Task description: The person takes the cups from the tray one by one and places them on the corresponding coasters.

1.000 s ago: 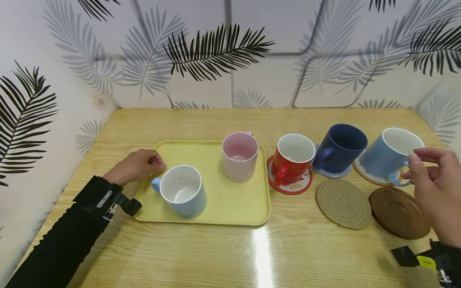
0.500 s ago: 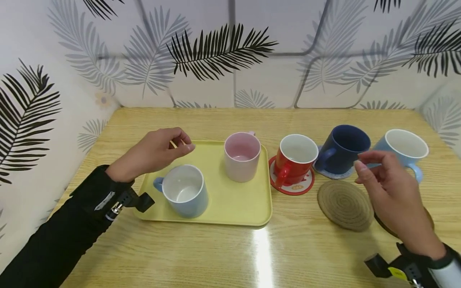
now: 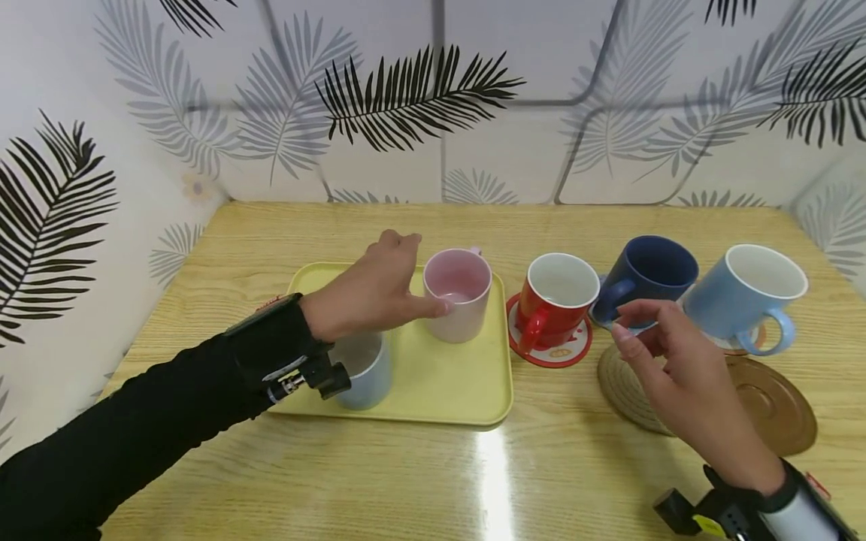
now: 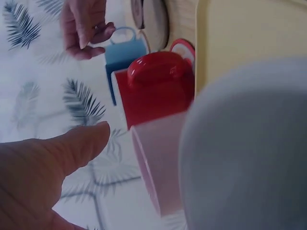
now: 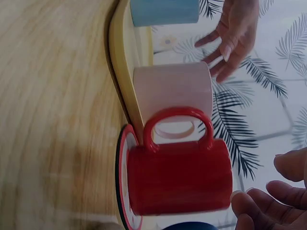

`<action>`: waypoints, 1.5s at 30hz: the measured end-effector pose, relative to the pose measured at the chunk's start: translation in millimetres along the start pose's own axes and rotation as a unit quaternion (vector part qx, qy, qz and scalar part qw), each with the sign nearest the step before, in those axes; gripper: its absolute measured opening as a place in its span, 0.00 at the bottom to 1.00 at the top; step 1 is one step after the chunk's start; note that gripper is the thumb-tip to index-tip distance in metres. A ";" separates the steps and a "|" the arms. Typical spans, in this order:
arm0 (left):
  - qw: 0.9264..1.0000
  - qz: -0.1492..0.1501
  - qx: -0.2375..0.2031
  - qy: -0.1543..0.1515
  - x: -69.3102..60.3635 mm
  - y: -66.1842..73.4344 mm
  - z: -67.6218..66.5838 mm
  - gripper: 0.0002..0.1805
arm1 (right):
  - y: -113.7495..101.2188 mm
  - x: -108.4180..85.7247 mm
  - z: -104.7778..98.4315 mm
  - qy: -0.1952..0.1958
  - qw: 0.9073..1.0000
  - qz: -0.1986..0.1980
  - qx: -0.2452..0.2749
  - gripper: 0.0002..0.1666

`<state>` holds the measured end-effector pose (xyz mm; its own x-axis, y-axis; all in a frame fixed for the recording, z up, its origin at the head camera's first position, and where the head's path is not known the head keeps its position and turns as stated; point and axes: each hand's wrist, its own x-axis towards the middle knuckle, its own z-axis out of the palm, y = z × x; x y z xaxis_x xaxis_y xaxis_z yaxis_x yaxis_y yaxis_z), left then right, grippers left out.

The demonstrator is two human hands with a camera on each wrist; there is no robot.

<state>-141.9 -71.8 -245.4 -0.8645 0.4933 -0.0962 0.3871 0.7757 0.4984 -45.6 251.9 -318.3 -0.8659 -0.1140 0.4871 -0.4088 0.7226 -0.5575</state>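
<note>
A pink mug (image 3: 467,315) stands upright on a yellow tray (image 3: 453,391). My left hand (image 3: 372,289) hovers at its left side with thumb and fingers spread; in the right wrist view they are just above the rim of that mug. Under my left wrist, partly covered, is a light blue mug (image 3: 372,379) on the same tray. My right hand (image 3: 690,391) holds nothing, its fingers loosely bent, over a round woven coaster (image 3: 619,387) in front of a navy mug (image 3: 652,274).
Right of the tray, a red mug (image 3: 561,297) stands on a red-rimmed coaster (image 3: 555,357). Farther right, another light blue mug (image 3: 734,300) sits on a coaster, behind a brown wooden saucer (image 3: 778,402). A leaf-patterned cloth (image 3: 501,165) hangs behind the table.
My left hand has lifted from the tray's left edge and moved right to the pink mug, its fingers spreading. My right hand has moved left, away from the far-right light blue mug.
</note>
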 end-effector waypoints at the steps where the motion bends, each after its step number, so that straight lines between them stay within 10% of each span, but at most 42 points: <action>1: 1.000 0.000 0.003 -0.006 2.2 2.8 1.3 0.47 | -1.6 -0.3 1.6 -0.005 1.000 -0.001 0.000 0.17; 11: 0.998 0.015 0.023 -0.058 -2.4 -1.6 -6.3 0.38 | -21.2 -2.5 22.7 -0.055 0.998 -0.038 -0.010 0.19; 19: 0.996 -0.016 0.033 -0.084 -14.9 -19.2 -9.4 0.49 | -34.0 -1.2 38.3 -0.092 0.994 -0.056 0.017 0.18; 34: 0.993 -0.021 0.094 -0.065 37.0 32.3 15.5 0.37 | -45.8 -4.0 49.4 -0.134 0.990 -0.029 0.041 0.16; 45: 0.993 -0.029 0.098 -0.055 50.8 32.1 21.5 0.35 | -43.2 -5.6 50.1 -0.132 0.990 -0.015 0.049 0.16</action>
<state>-166.5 -13.4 -252.8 -0.8513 0.4766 -0.2194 0.4009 0.8607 0.3138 -37.6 187.1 -330.7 -0.8928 -0.3185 0.3187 -0.4504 0.6486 -0.6136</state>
